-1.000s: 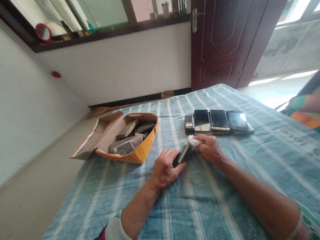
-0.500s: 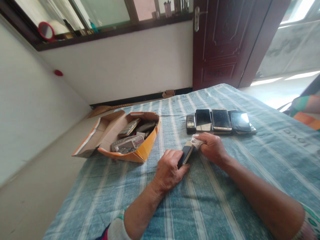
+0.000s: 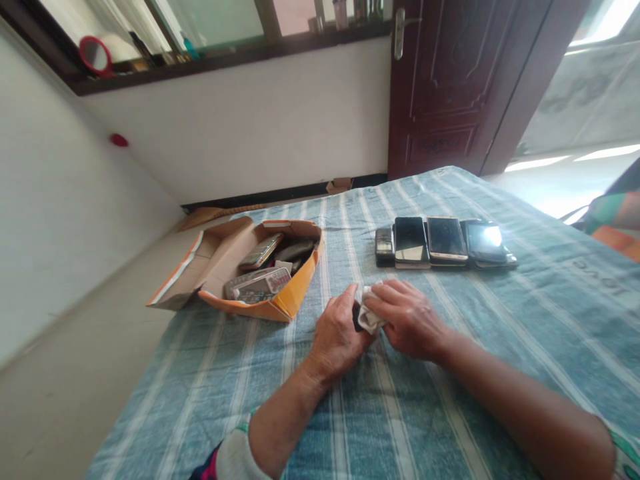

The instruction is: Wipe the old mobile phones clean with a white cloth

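Noted left hand (image 3: pixel 337 332) clamped around dark phone (image 3: pixel 356 318), almost hidden now, exposed half a second earlier. Noted right hand (image 3: pixel 409 319) closed on white cloth (image 3: pixel 370 315), shifted from the phone's far end to press against the left hand's fingers. Logged row of phones (image 3: pixel 443 241) beyond right hand, unmoved.

Teal striped table cover (image 3: pixel 210 380), open orange box (image 3: pixel 295 300) at left, row of four phones (image 3: pixel 443 241)

cam: head-worn | faces fwd+down | close over L hand (image 3: pixel 337 335), R hand (image 3: pixel 409 321), mid-frame | table (image 3: pixel 210 373) runs to door (image 3: pixel 440 87)
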Tool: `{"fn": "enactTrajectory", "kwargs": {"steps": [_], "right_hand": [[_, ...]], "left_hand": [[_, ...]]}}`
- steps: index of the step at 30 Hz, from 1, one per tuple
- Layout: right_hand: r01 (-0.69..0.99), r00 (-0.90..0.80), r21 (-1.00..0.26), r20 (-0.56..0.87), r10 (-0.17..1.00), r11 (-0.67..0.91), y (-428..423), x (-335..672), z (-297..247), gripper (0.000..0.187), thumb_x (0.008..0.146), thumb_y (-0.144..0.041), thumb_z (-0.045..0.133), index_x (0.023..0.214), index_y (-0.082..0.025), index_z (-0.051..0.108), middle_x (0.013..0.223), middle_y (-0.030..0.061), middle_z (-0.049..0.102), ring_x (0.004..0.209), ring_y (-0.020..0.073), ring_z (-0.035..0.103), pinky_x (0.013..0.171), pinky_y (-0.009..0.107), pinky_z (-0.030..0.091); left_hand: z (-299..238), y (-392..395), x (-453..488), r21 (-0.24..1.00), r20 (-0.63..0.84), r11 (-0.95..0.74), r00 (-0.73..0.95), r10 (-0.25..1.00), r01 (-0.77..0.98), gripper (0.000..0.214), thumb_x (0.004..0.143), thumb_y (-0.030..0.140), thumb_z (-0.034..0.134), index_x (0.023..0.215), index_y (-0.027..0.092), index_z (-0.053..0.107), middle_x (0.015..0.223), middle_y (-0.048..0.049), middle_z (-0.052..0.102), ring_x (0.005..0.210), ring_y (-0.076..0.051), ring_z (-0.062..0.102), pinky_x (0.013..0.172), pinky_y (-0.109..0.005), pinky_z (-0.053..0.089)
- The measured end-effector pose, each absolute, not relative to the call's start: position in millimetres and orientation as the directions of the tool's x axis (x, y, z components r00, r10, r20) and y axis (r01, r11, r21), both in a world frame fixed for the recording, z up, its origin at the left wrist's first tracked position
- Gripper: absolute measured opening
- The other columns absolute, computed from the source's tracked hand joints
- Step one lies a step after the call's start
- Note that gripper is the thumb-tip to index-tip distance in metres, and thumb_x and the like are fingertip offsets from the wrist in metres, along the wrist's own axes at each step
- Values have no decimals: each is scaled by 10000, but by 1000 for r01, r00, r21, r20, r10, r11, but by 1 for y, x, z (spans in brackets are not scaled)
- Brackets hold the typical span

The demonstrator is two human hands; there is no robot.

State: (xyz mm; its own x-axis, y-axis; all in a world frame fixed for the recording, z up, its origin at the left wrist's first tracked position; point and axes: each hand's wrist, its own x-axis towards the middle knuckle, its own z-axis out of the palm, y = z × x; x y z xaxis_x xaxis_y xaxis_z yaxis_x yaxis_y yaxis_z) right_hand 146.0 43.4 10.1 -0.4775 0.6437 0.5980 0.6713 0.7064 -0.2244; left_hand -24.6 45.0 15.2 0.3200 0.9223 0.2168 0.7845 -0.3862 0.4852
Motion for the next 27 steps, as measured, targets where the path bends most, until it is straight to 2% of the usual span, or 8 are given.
{"fn": "enactTrajectory", "kwargs": {"steps": [4, 9, 12, 16, 20, 23, 25, 27], "right_hand": [[577, -613, -199, 536, 581, 792, 37, 135, 11, 161, 755, -127, 521, 876, -152, 624, 916, 80, 609, 858, 221, 494, 783, 387, 393], [588, -635, -172, 507, 582, 791, 39, 137, 7, 117, 821, -124, 498, 821, -163, 608, 905, 68, 612, 859, 209, 490, 824, 393, 385], [636, -595, -139, 538, 597, 759, 43, 142, 4, 173, 857, -111, 462, 873, -156, 628, 944, 89, 632, 925, 225, 507, 888, 409, 376], [743, -493, -125, 563, 664, 657, 51, 155, 0, 268, 849, -62, 433, 958, -163, 656, 1043, 99, 654, 993, 234, 533, 931, 398, 374], [840, -334, -191, 557, 760, 509, 60, 169, -6, 298, 827, -52, 439, 947, -171, 685, 1032, 95, 670, 935, 228, 574, 888, 375, 419], [878, -177, -265, 595, 784, 399, 63, 173, -10, 312, 813, -61, 446, 949, -187, 697, 1023, 82, 680, 926, 223, 597, 859, 354, 451], [860, -159, -287, 635, 756, 421, 61, 171, -10, 323, 819, -64, 437, 976, -176, 695, 1053, 90, 677, 961, 227, 599, 871, 352, 460], [801, -249, -263, 671, 698, 538, 56, 164, -7, 331, 837, -66, 416, 1013, -145, 685, 1083, 114, 666, 1013, 236, 587, 909, 364, 455]], "left_hand": [[13, 48, -28, 456, 211, -400, 340, 917, 795, 666, 760, 290, 574, 1354, 64, 377, 1120, -163, 630, 1021, -283, 602, 889, -412, 495], [11, 50, -29, 450, 223, -426, 363, 905, 785, 682, 727, 331, 613, 1328, 78, 411, 1158, -162, 618, 1044, -290, 592, 905, -408, 491], [12, 49, -28, 477, 212, -408, 348, 913, 779, 667, 704, 329, 659, 1301, 128, 439, 1055, -112, 645, 976, -266, 605, 866, -394, 500], [17, 48, -27, 508, 176, -386, 346, 922, 770, 661, 648, 232, 711, 1259, 168, 468, 926, -42, 649, 906, -234, 600, 842, -380, 494], [20, 48, -26, 516, 181, -386, 343, 922, 765, 662, 622, 203, 726, 1239, 180, 486, 913, -26, 639, 908, -228, 596, 851, -377, 487], [21, 48, -26, 512, 185, -386, 340, 922, 767, 652, 615, 205, 734, 1223, 179, 502, 913, -26, 638, 907, -229, 598, 851, -380, 487], [20, 48, -26, 510, 186, -387, 340, 922, 768, 644, 612, 203, 739, 1214, 171, 510, 908, -28, 641, 903, -229, 601, 849, -378, 490], [19, 49, -27, 506, 190, -392, 344, 920, 768, 624, 620, 218, 739, 1201, 169, 516, 914, -35, 645, 895, -230, 608, 839, -376, 496]]}}
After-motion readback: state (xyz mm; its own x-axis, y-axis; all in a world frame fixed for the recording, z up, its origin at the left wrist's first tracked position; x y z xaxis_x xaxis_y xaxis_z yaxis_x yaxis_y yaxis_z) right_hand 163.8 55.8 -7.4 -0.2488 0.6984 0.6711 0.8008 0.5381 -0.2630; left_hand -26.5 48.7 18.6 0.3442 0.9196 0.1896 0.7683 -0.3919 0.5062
